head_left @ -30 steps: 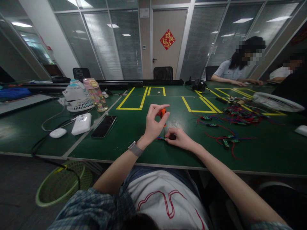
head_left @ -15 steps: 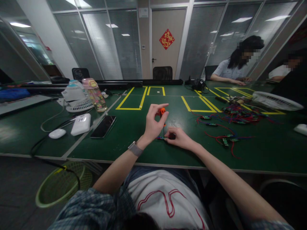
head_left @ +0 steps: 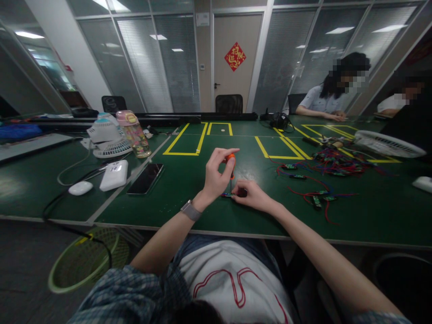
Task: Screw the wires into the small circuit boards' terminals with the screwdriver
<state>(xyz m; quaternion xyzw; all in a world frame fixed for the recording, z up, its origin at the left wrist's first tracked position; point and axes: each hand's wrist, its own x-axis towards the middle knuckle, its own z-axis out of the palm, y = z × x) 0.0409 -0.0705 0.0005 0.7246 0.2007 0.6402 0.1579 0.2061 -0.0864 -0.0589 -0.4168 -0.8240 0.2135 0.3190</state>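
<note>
An orange-handled screwdriver (head_left: 231,158) stands upright in my left hand (head_left: 218,173), thumb and fingers curled round its handle. Its thin dark shaft points down at a small green circuit board (head_left: 228,195) lying on the table. My right hand (head_left: 250,193) rests on the table with thumb and fingertips pinching the board's right end. The fingers cover much of the board, so the exact spot the tip touches is hidden.
To the right lie several wired circuit boards (head_left: 317,200) and a tangled wire pile (head_left: 337,162). Left are a black phone (head_left: 146,178), a white power bank (head_left: 114,175), a white mouse (head_left: 80,188) and a bottle (head_left: 133,135). A co-worker (head_left: 326,101) sits across.
My left thumb and fingers have shifted slightly around the screwdriver's handle, covering more of it. My right hand keeps its place on the circuit board.
</note>
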